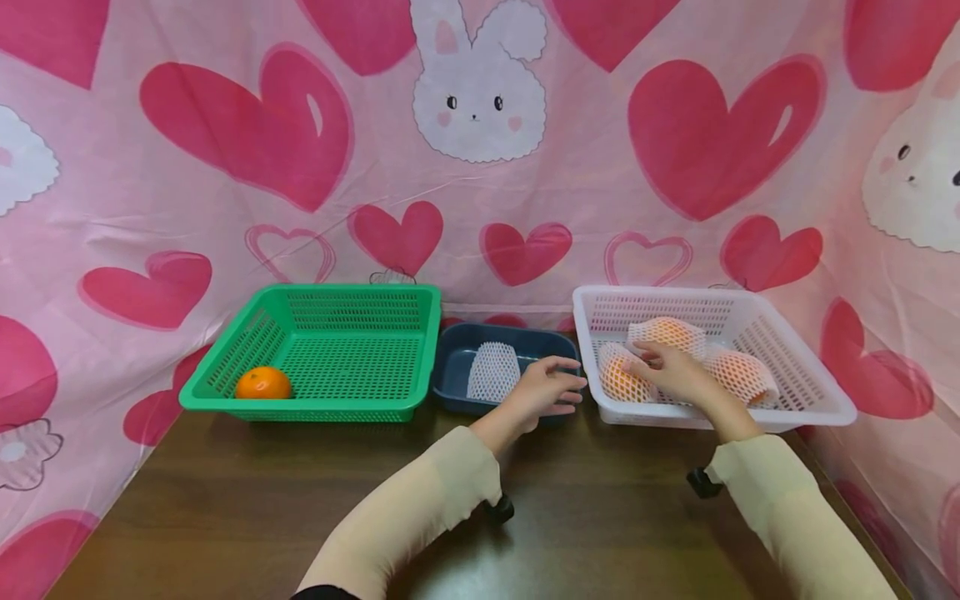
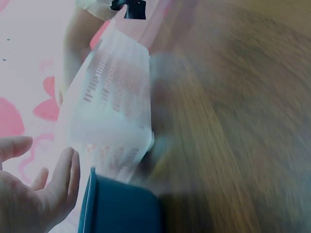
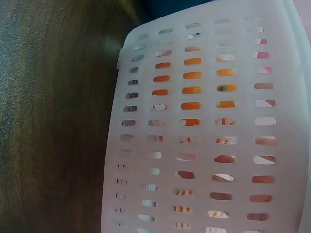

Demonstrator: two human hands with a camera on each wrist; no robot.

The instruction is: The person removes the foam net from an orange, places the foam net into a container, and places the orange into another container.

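Note:
My left hand hovers over the right part of the dark blue bin, fingers spread and holding nothing; the left wrist view shows this hand beside the bin's edge. A white foam net sleeve lies in the bin. My right hand reaches into the white basket, its fingers loosely bent. Thumb and fingertips are at the upper right of a net-wrapped orange. Two more wrapped oranges, one behind and one to the right, lie there. In the right wrist view, the basket wall mostly hides this hand.
On the left stands a green basket with one bare orange in its front left corner. All three containers stand in a row at the back of the brown wooden table. A pink heart-patterned cloth hangs behind and at the sides.

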